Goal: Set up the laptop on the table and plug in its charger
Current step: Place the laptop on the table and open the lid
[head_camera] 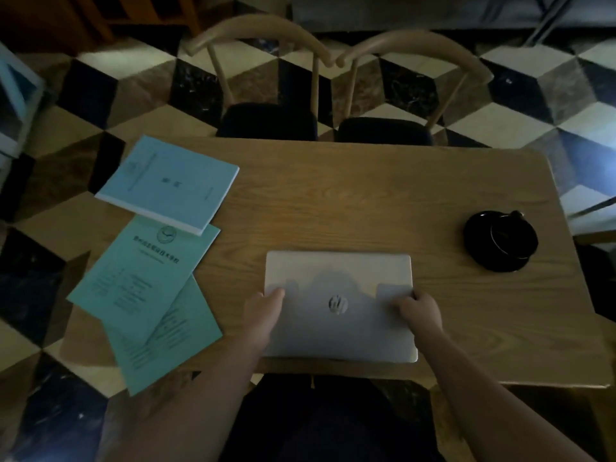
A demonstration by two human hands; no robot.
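A closed silver laptop (pixel 340 295) lies flat on the wooden table (pixel 333 201), close to the near edge, lid logo facing up. My left hand (pixel 263 315) grips its left side, thumb on top of the lid. My right hand (pixel 420 310) grips its right side, fingers curled over the lid's edge. A black coiled charger with its cable (pixel 501 240) sits on the table to the right of the laptop, apart from it.
Three light blue booklets (pixel 166 185) (pixel 143 278) (pixel 166 331) lie fanned over the table's left edge. Two wooden chairs (pixel 266 78) (pixel 410 78) with dark seats stand at the far side. The floor is tiled in a cube pattern.
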